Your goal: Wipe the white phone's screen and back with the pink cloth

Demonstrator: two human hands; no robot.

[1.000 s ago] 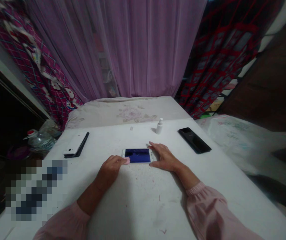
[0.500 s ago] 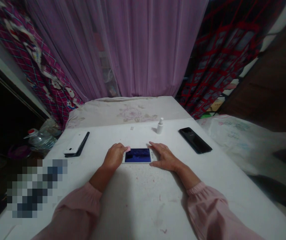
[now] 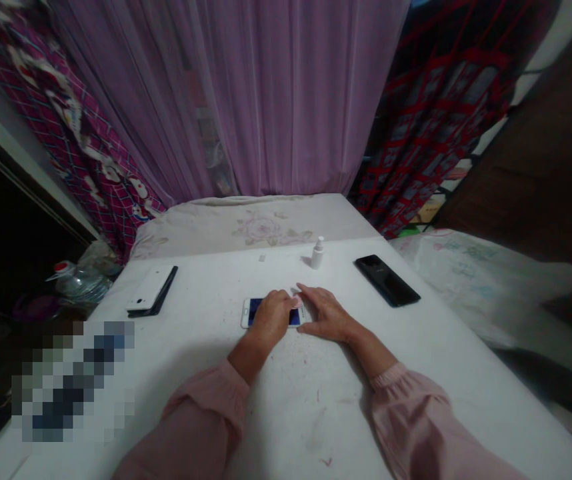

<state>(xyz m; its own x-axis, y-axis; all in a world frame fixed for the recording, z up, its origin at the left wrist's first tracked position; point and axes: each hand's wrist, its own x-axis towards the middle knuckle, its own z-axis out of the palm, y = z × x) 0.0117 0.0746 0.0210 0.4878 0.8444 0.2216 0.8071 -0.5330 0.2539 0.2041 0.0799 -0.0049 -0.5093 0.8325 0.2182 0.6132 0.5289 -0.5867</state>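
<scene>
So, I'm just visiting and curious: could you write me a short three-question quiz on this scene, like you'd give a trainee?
1. True or false: the small white bottle stands upright on the table.

2. Multiple choice. What does the person's left hand hold?
a) a pen
b) a small pink piece
c) a cup

3. Short answer: what colour is the visible screen of the white-framed phone partly covered by that hand?

Key:
1. True.
2. b. It sticks out at the fingertips; its material is too small to make out.
3. Blue.
</scene>
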